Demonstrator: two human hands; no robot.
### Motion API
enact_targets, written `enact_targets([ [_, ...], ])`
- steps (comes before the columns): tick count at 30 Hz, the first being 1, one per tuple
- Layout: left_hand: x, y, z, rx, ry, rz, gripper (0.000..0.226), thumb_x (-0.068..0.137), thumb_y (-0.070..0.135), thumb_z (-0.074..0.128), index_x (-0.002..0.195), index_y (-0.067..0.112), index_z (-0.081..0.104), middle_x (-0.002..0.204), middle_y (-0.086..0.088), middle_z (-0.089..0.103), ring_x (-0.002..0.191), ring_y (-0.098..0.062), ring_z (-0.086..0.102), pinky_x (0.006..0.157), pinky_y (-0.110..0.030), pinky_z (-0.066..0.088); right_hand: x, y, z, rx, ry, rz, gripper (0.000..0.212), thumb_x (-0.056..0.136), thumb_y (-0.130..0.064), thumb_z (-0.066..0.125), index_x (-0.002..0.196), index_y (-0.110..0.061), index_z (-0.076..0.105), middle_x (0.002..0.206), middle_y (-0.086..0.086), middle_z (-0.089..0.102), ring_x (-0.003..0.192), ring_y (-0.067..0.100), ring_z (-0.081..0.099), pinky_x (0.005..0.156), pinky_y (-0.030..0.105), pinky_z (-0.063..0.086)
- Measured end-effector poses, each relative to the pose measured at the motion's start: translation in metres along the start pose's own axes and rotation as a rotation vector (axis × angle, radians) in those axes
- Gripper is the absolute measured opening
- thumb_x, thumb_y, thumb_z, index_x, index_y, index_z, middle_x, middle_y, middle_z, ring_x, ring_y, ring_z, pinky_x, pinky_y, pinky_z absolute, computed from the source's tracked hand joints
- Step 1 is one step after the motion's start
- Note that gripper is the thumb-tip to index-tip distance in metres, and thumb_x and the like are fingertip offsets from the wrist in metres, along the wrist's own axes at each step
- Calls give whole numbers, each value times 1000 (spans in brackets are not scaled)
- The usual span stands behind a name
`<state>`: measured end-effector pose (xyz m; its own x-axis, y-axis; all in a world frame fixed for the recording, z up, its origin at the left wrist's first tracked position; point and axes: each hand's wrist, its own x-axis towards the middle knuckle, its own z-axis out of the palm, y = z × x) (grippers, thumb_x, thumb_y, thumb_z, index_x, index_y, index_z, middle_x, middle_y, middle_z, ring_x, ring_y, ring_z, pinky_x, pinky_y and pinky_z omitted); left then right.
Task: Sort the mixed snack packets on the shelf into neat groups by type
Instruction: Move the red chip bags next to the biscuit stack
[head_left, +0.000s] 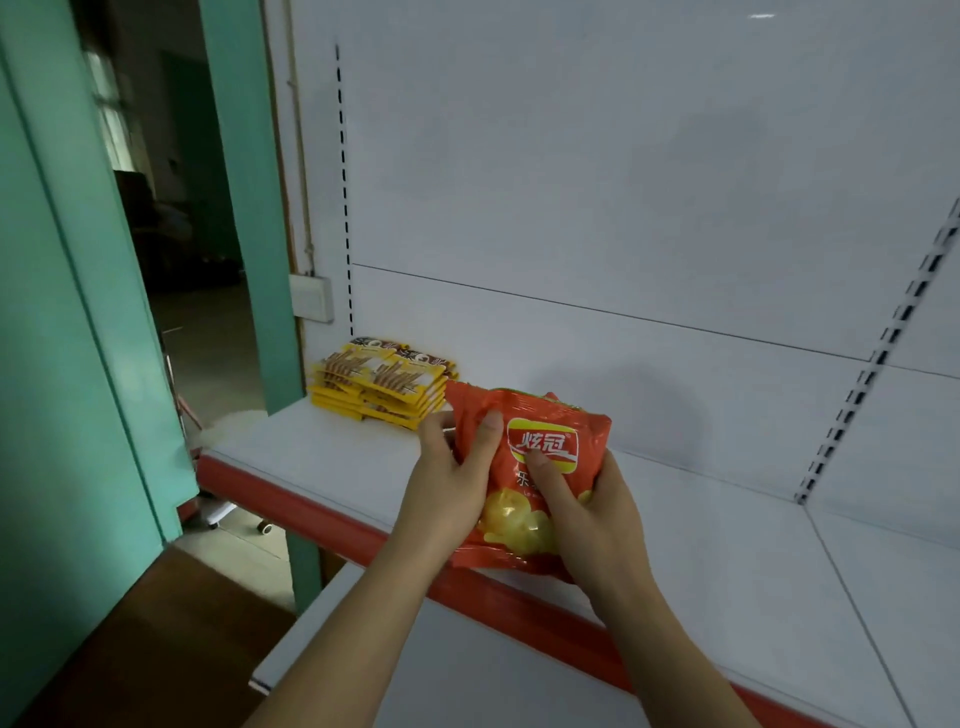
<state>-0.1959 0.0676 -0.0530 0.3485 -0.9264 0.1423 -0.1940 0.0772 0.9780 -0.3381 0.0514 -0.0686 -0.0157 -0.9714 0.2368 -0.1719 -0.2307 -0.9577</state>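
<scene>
Both hands hold an orange-red chip bag (524, 478) over the front part of the white shelf (727, 545), its lower end hanging past the red front edge strip (291, 501). The left hand (457, 478) grips the bag's left side with the thumb pressed flat on the front face and the fingers curled behind, out of sight; the right hand (582, 514) clasps the lower right, its thumb resting on the yellow-and-red logo panel. A second packet may lie under the top one, since a green sliver shows at the upper edge, but I cannot tell. To the left, near the shelf's back corner, sits a stack of yellow biscuit-stick packets (379, 389), squared in two side-by-side piles with brown-patterned packets at the back. The step in hand looks like setting the chips down as their own group, so it would serve to place the bag flat, just beside the yellow stack but not touching it, with its long edge parallel to the shelf front and the logo facing up. The bag is glossy crinkled film, puffed with air and likely slippery, so a light grip at the seams should avoid crushing the contents. The yellow packets are flat, stiff-looking and stack cleanly; the shelf is smooth painted metal that lets packets slide.
</scene>
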Motion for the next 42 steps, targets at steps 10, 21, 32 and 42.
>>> enact_targets([
  [10, 117, -21, 2, 236, -143, 117, 60, 101, 63, 42, 150, 28, 44, 138, 5, 62, 131, -19, 56, 112, -34, 40, 83, 23, 54, -87, -70, -122, 48, 95, -35, 66, 133, -39, 37, 120, -15, 65, 105, 1, 65, 92, 30, 54],
  [21, 165, -50, 6, 278, -337, 2, 54, 104, 50, 48, 149, 20, 42, 144, -4, 59, 133, -27, 56, 107, -31, 42, 108, 48, 80, -225, -46, 3, 53, 90, -34, 72, 125, -53, 38, 121, -19, 64, 108, -1, 63, 83, 12, 50],
  [32, 164, -52, -4, 238, -380, 28, 59, 107, 45, 45, 155, 18, 25, 144, -7, 54, 125, -26, 61, 87, -31, 52, 94, 49, 89, -643, -17, 40, 92, 73, -92, 41, 148, -46, 14, 138, -17, 53, 117, 13, 62, 96, 44, 56],
  [42, 143, -52, -12, 674, -165, 360, 91, 101, 55, 49, 163, 17, -5, 169, -11, 19, 152, -29, 33, 110, -38, 47, 78, 39, 76, -729, 16, 62, 115, 68, -94, 40, 150, -44, -24, 160, -10, 26, 131, 17, 54, 100, 41, 53],
])
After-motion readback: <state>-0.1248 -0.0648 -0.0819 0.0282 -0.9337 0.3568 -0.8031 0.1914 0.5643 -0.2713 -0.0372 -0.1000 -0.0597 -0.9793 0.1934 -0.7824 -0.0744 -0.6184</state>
